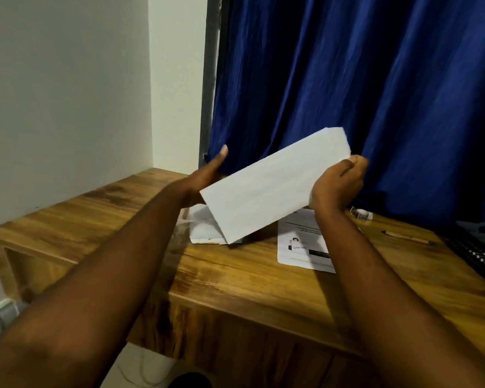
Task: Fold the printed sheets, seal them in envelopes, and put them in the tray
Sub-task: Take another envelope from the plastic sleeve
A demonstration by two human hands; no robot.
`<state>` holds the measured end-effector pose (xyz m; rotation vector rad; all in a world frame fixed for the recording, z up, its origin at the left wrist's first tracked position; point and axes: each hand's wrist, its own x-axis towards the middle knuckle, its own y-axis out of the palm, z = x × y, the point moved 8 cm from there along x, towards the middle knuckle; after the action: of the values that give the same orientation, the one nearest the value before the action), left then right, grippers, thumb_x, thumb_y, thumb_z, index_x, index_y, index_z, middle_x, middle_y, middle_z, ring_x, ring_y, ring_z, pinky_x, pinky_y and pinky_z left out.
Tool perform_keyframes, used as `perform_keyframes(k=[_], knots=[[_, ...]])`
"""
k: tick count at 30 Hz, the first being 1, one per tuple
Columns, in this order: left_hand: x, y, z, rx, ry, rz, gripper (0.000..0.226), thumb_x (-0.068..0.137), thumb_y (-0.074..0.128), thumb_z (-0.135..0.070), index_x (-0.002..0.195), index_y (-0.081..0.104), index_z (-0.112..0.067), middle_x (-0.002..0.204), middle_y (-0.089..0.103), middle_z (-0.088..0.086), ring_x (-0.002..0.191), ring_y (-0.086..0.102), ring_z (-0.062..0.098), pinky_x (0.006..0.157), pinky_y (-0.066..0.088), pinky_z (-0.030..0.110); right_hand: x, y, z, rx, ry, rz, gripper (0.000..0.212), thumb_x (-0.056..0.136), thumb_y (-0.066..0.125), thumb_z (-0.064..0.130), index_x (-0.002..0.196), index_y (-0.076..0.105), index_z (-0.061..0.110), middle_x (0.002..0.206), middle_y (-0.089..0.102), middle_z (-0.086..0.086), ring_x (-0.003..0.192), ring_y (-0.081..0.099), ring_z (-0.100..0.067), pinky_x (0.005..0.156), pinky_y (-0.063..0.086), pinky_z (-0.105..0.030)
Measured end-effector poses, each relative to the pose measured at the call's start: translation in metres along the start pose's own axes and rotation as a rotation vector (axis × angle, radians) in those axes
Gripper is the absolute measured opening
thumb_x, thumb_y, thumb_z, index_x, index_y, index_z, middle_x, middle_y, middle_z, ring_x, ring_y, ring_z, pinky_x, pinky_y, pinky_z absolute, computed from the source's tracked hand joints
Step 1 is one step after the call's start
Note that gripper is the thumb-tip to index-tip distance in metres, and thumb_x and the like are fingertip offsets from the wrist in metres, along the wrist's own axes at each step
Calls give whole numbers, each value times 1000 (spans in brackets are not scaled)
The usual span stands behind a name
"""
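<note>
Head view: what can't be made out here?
- Tray: not identifiable; the held envelope covers the white pile behind it.
- Left hand: fingers hidden behind the envelope.
- Printed sheet: text too small, partly under the right hand's forearm.
- Keyboard: cut off by the right edge.

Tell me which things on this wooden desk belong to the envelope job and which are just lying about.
Part of the job:
- white paper envelope, held up by left hand and right hand
- printed white sheet flat on the desk
- white papers beneath the envelope

Lying about:
- brown pencil
- black keyboard
- small clear tape dispenser
- blue curtain
</note>
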<state>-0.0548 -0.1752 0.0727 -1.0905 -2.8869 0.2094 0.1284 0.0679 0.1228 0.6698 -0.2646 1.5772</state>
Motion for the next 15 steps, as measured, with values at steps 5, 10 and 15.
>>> perform_keyframes(k=[5,10,15], knots=[[10,16,-35,87,76,234,62,89,59,-59,127,68,-11,121,76,14,115,72,31,94,61,41,31,-15,-53,-38,312,-64,33,113,34,19,131,57,4,115,60,-7,96,56,-20,79,42,-29],[58,26,-48,408,140,52,35,89,82,-22,121,72,-13,114,78,7,111,73,28,92,61,38,45,-23,-109,-61,498,64,20,108,40,26,115,57,16,112,58,-9,97,53,-25,85,46,-37],[99,50,-28,526,96,3,25,92,78,-17,116,73,-13,112,71,8,102,65,24,80,58,35,57,-28,-150,-111,636,329,41,95,57,52,100,70,14,93,74,-8,69,66,-25,59,51,-36]])
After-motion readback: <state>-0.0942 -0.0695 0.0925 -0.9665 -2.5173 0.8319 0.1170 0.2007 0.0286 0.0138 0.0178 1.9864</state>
